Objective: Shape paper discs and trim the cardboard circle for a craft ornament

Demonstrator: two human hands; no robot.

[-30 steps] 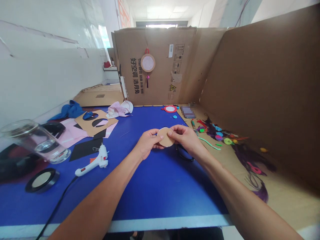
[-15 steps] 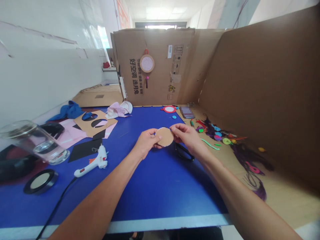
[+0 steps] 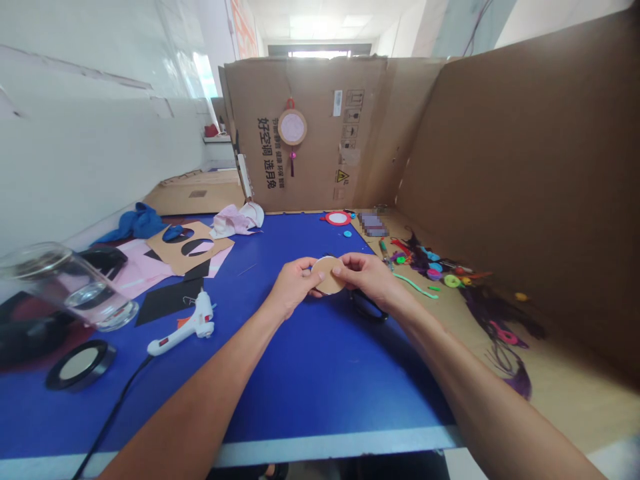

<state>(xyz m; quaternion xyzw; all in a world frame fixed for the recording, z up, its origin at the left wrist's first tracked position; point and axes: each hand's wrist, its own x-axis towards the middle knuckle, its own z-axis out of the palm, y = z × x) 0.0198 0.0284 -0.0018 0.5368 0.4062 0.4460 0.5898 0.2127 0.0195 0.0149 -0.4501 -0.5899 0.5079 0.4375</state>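
Between my two hands, a round cardboard disc is held above the blue table. My left hand pinches its left edge, thumb on the tan face and fingers behind. My right hand grips the upper right part, its thumb on the face; what its other fingers do behind is hidden. A small dark bit shows at the disc's top edge. Under my right hand lies a black oval object, partly covered by the hand.
To the left are a white glue gun, a tape roll, a glass of water and cardboard with round holes. A red-rimmed disc lies at the back. Buttons and purple tassels lie right, beside a cardboard wall.
My right hand has shifted left, its thumb moving from the disc's edge onto its face. A dark bit now shows at the top edge. My left hand keeps its hold.
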